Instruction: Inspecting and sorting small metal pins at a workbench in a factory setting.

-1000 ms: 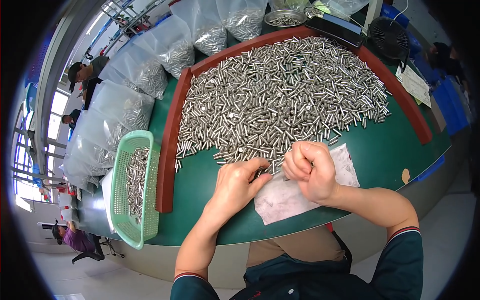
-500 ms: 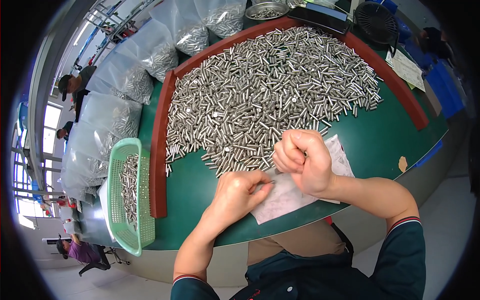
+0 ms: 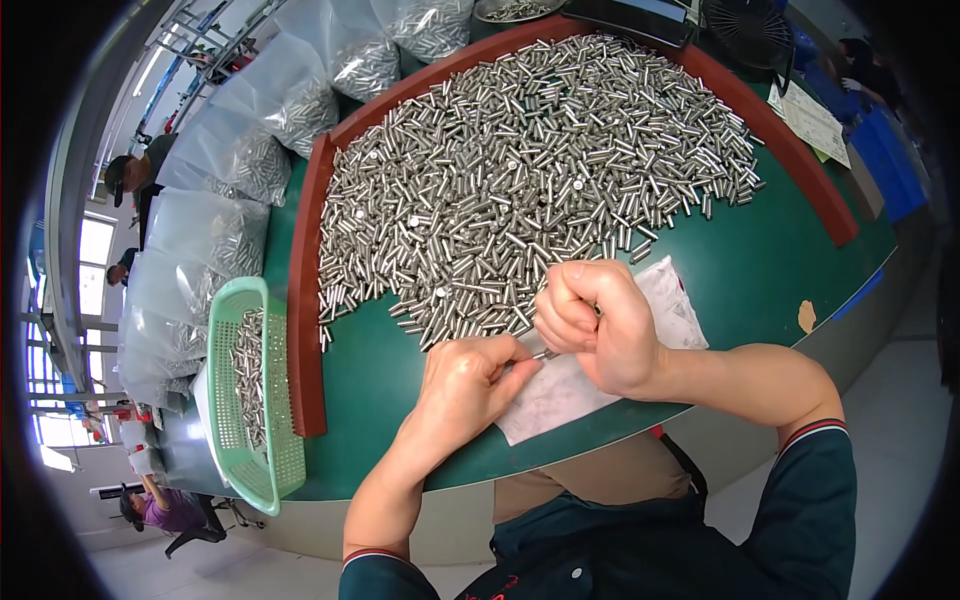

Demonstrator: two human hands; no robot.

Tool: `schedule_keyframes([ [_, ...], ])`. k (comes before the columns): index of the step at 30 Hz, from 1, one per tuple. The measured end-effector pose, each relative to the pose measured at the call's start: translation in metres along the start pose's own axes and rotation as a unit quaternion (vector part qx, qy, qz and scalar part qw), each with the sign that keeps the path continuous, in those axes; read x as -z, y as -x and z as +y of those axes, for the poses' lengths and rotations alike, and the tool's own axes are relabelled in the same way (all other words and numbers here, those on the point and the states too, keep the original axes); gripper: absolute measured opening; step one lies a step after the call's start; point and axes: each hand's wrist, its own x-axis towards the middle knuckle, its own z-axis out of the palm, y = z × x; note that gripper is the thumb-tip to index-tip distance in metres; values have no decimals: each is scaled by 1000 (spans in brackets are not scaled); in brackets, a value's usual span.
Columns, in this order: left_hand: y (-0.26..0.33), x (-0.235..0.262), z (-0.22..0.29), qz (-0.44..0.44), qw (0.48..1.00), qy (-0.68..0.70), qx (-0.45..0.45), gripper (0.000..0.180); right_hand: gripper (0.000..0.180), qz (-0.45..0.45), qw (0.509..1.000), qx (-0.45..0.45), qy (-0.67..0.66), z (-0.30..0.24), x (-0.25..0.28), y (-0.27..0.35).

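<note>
Near the tabletop's [image 3: 760,270] front edge, the left hand [image 3: 465,385] and right hand [image 3: 590,325] are pinching one small metal pin [image 3: 543,354] between them over a clear plastic bag [image 3: 600,370]; beyond, the pin heap [image 3: 520,170] is lying.

From my remote seat I take the green table [image 3: 760,270] as the landmark: along its left edge sits a pale green mesh basket [image 3: 262,450] with some metal pins inside, and beyond its far-left rim clear plastic sacks [image 3: 215,170] of the same pins are stacked. A black fan [image 3: 745,30] stands at its far-right corner with papers [image 3: 808,118] and blue bins [image 3: 895,160] just beside. Seated people [image 3: 135,180] show well off past the sacks.
</note>
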Motion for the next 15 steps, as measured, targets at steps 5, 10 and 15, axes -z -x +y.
schedule_keyframes([
  [5,-1,-2,0,11,1000,3,-12,9,36,3,1000,12,16,1,0,3],
  [10,1,-7,-3,22,999,22,-8,11,36,-10,999,33,38,6,-2,5],
  [15,1,-1,0,14,1000,12,-8,8,35,-17,997,45,59,3,-2,4],
])
